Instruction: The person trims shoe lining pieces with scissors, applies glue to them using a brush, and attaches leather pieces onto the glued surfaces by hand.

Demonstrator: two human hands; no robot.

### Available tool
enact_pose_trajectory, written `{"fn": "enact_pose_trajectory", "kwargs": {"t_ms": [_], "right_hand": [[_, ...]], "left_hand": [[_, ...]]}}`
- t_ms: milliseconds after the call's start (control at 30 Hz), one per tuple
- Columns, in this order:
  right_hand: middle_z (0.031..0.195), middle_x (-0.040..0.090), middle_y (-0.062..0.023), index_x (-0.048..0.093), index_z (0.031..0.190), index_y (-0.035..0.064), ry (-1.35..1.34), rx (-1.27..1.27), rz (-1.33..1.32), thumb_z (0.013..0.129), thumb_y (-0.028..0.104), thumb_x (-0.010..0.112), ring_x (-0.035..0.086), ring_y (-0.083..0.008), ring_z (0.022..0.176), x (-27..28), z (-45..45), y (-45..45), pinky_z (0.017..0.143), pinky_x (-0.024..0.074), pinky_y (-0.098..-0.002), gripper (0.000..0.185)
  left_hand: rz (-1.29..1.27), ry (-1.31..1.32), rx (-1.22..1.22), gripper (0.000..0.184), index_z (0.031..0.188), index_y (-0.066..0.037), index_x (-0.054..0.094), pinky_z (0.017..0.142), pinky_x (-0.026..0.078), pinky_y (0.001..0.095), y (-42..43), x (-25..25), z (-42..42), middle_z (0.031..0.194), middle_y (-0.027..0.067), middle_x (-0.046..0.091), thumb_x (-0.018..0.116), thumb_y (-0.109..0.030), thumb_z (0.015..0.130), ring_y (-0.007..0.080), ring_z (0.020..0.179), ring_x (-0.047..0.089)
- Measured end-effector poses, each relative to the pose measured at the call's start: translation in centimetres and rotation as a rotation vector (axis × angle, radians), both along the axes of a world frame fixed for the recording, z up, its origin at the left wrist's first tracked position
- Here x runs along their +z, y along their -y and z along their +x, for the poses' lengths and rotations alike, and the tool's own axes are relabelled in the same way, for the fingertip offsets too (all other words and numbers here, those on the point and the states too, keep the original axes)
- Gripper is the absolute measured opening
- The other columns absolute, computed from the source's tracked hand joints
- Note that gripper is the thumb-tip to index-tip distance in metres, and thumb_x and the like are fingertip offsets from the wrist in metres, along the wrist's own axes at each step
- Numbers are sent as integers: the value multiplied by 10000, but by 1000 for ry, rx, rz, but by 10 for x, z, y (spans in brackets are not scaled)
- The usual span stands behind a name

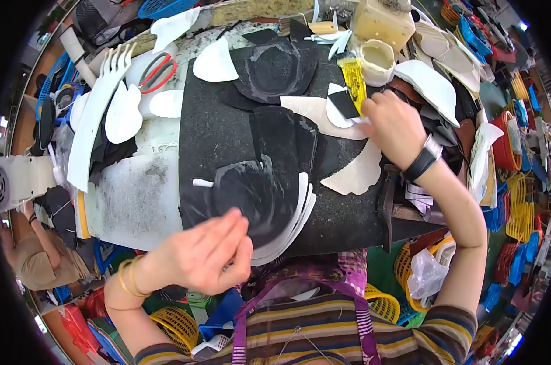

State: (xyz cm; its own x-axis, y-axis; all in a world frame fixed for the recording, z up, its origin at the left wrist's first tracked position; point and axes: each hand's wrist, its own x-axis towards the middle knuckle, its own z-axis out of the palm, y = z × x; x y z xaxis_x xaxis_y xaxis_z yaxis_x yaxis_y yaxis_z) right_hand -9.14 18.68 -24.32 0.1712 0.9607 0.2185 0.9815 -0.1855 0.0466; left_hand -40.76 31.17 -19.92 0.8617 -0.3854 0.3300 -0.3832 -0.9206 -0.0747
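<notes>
My left hand (205, 252) hovers over the front edge of the black work mat (342, 228), its fingertips bunched together. Whatever lies between them, if anything, I cannot make out. Just beyond it is a dark curved piece with a chalky surface (245, 191), edged on its right by stacked white curved layers (306, 207). A small white stick (202, 182) lies at that piece's left. My right hand (394, 125) is closed beside a yellow printed strip (353, 82) and a white rounded piece with a black patch (342, 106). Its fingertips are partly hidden.
Red-handled scissors (158, 73) lie at the back left near a white toothed strip (102, 118). A crusty open pot (377, 61) stands at the back. White cut pieces (427, 88) are piled at the right. Another person's arm (41, 228) shows far left.
</notes>
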Motion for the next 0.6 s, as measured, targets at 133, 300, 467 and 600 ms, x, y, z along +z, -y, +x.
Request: {"fn": "enact_pose_trajectory", "kwargs": {"t_ms": [133,300,467,600], "right_hand": [[741,570,-65,597,769,56,71,13,71,748,122,618,569,-242,779,-24,15,7,698,485,-355,73],[664,629,-90,585,874,14,-715,-155,300,870,111,577,617,-165,565,13,7,17,538,467,-281,98],[736,631,-31,564,946,1,-1536,-49,120,909,108,567,611,-92,652,23,-17,26,603,440,-207,113],[800,637,-50,551,989,-17,-1542,34,-25,902,106,537,610,-96,704,23,-28,20,644,458,-215,152]], "left_hand": [[-301,-115,166,216,882,-37,597,718,559,319,15,-36,-17,894,132,657,676,-217,791,262,854,667],[-1048,-110,441,294,1032,-5,597,711,539,314,-1,-32,31,917,128,664,609,-252,875,225,810,666],[-1977,-468,400,392,1126,2,503,593,491,223,-9,-31,99,893,66,633,477,-355,964,112,635,611],[-1707,-419,445,248,859,-20,573,527,445,206,-15,-32,79,707,28,615,553,-254,937,64,581,565]]}}
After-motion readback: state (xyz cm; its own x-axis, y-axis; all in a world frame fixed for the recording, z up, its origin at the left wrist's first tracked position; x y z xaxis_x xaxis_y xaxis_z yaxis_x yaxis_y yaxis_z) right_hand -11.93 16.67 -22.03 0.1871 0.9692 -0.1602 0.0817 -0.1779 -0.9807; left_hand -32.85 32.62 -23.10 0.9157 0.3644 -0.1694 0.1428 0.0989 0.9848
